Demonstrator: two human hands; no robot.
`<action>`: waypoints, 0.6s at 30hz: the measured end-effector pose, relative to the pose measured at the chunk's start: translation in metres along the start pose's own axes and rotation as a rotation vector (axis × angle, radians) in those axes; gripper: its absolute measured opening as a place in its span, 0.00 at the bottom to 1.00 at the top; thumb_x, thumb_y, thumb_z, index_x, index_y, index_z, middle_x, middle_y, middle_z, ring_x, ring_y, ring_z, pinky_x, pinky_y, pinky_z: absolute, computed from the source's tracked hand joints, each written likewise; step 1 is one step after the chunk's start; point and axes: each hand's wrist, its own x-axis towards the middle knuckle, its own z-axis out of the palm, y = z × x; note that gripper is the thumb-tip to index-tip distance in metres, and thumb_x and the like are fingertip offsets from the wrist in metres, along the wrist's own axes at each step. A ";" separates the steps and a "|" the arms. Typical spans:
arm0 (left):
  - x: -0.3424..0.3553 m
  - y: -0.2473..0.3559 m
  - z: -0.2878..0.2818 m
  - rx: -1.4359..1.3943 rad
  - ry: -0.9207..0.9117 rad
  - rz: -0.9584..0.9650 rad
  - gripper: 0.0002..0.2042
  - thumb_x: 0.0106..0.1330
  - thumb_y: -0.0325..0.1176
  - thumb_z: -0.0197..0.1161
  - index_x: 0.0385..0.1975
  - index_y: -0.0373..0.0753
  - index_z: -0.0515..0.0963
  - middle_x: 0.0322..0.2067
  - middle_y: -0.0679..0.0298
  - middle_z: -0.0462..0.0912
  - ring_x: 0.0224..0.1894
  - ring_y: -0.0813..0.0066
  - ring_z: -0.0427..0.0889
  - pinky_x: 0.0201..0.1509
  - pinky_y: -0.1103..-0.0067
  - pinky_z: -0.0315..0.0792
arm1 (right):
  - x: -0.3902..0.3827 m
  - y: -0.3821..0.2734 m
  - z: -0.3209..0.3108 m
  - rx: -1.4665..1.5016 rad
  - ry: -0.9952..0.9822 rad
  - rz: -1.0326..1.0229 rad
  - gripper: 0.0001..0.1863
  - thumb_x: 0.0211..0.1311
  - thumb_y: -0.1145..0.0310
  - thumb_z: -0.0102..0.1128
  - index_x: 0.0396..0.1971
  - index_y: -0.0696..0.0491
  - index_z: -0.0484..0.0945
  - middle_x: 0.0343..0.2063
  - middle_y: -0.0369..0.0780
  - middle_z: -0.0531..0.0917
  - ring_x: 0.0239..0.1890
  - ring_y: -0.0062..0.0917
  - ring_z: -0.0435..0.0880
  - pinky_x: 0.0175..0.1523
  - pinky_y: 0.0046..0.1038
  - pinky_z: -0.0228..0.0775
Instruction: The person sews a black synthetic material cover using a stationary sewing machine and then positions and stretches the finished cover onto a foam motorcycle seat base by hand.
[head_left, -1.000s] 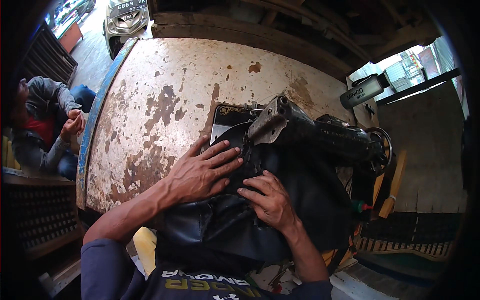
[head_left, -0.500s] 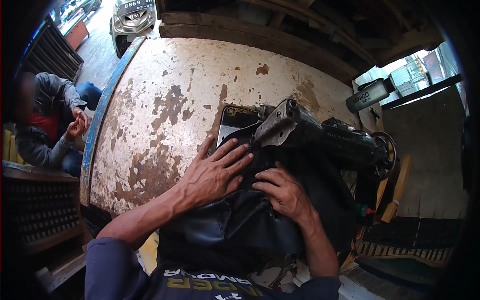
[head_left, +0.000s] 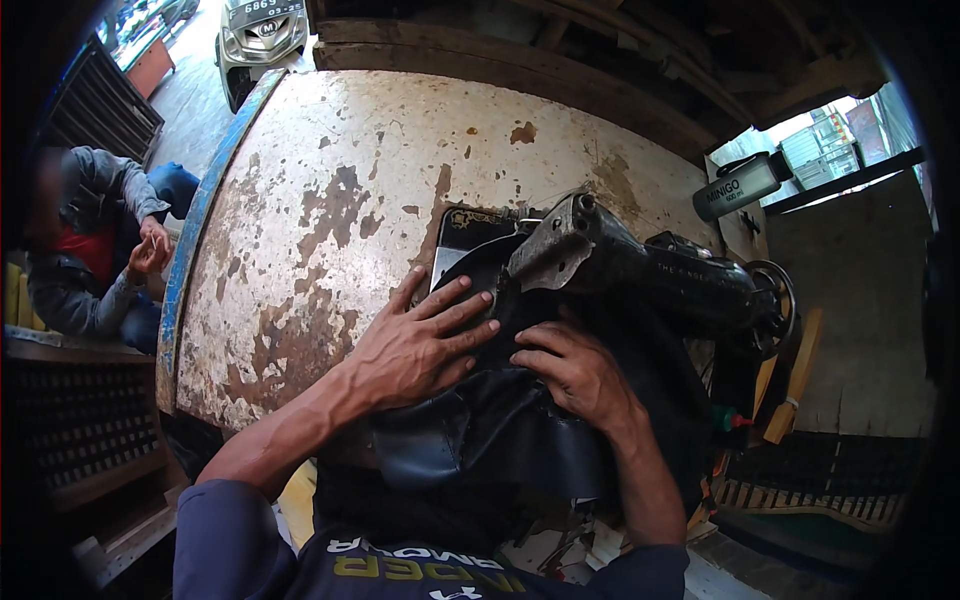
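A black sheet of leather-like material (head_left: 430, 450) lies under the needle end of an old black sewing machine (head_left: 640, 255) and drapes over the near table edge in folds. My left hand (head_left: 420, 340) rests flat on it, fingers spread, just left of the needle area. My right hand (head_left: 575, 368) is closer to me, right of the left one, its bent fingers closed on a fold of the material; its thumb is hard to make out. One curved edge of the material reaches past the needle onto the machine's metal bed plate (head_left: 438, 268). The needle itself is hidden.
The worn, peeling table (head_left: 300, 190) has a blue edge (head_left: 205, 200) on the left. Beyond it sits a person in a grey jacket (head_left: 110, 185), near a parked motorbike (head_left: 262, 45). A grey bottle (head_left: 740, 187) lies back right; wooden slats (head_left: 795, 390) stand beside the handwheel (head_left: 775, 300).
The material's curved edge has moved farther away past the needle, covering more of the bed plate. The near folds have shifted and bunched. Both hands remain on the material.
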 end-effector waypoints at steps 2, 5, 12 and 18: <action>-0.002 0.000 0.000 0.016 -0.007 -0.020 0.28 0.74 0.47 0.64 0.75 0.57 0.72 0.79 0.62 0.65 0.83 0.58 0.56 0.85 0.46 0.43 | 0.005 0.001 0.001 0.014 0.026 -0.012 0.20 0.52 0.80 0.71 0.47 0.50 0.88 0.53 0.38 0.86 0.59 0.34 0.85 0.74 0.48 0.70; -0.001 0.004 0.001 -0.005 -0.003 -0.044 0.28 0.75 0.47 0.63 0.76 0.57 0.71 0.79 0.62 0.65 0.83 0.58 0.56 0.85 0.46 0.43 | 0.007 0.003 -0.005 -0.001 0.009 -0.014 0.20 0.52 0.80 0.71 0.47 0.49 0.88 0.54 0.39 0.86 0.60 0.35 0.85 0.73 0.44 0.73; 0.004 0.012 0.005 0.028 0.007 -0.115 0.28 0.78 0.47 0.60 0.77 0.57 0.69 0.79 0.62 0.64 0.84 0.58 0.55 0.86 0.48 0.42 | 0.007 0.007 -0.009 0.004 0.018 0.042 0.22 0.50 0.81 0.72 0.48 0.48 0.88 0.57 0.38 0.86 0.62 0.37 0.84 0.64 0.37 0.81; 0.006 0.013 0.007 0.021 0.030 -0.137 0.28 0.77 0.47 0.60 0.77 0.56 0.69 0.79 0.62 0.64 0.84 0.58 0.55 0.86 0.47 0.41 | 0.011 0.009 -0.015 -0.006 -0.018 0.053 0.24 0.49 0.82 0.71 0.49 0.47 0.87 0.58 0.38 0.85 0.63 0.37 0.82 0.63 0.37 0.81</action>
